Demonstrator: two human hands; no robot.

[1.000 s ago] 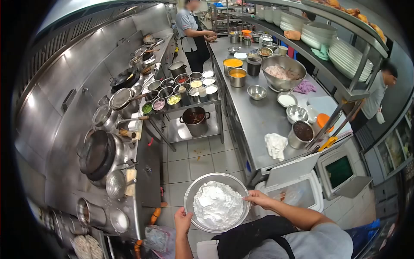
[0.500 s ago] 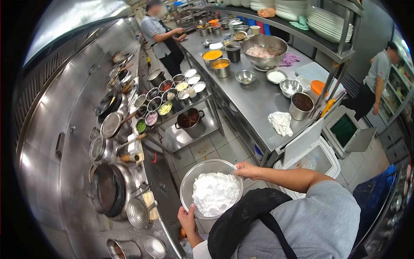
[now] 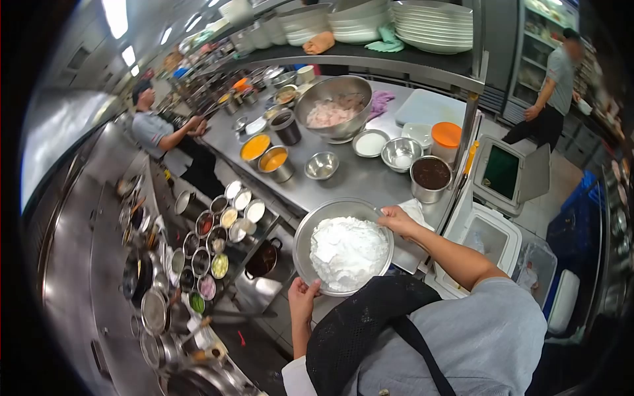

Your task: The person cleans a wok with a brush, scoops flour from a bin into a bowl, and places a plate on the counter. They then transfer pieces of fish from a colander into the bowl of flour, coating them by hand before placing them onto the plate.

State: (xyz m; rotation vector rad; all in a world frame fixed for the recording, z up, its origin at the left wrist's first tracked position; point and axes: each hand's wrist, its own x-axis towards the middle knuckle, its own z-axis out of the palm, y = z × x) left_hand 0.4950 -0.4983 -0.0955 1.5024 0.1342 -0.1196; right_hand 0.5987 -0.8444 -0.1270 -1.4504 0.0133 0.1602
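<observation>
A wide metal bowl (image 3: 302, 245) is held level in front of my body, heaped with white powder (image 3: 349, 254). My right hand (image 3: 398, 222) is closed on its far right rim. At the near left rim, my left hand (image 3: 304, 296) grips the bowl with the thumb over the edge. Past the bowl stands a steel table (image 3: 317, 195). On it, close to my right hand, lie a white cloth (image 3: 414, 211) and a pot of dark brown sauce (image 3: 430, 179). Small metal bowls (image 3: 321, 166) sit farther along.
A large bowl of pale raw meat (image 3: 333, 109) rests on the table. Several ingredient tins (image 3: 220, 265) fill a low stand at left. Open white bins (image 3: 495, 231) stand at right. One co-worker (image 3: 168, 135) is at the table's left, another (image 3: 555, 86) at far right.
My view has turned right, toward the steel table. The bowl of white powder has come nearer the table edge, still in both hands. The co-worker at right now has a white object in hand.
</observation>
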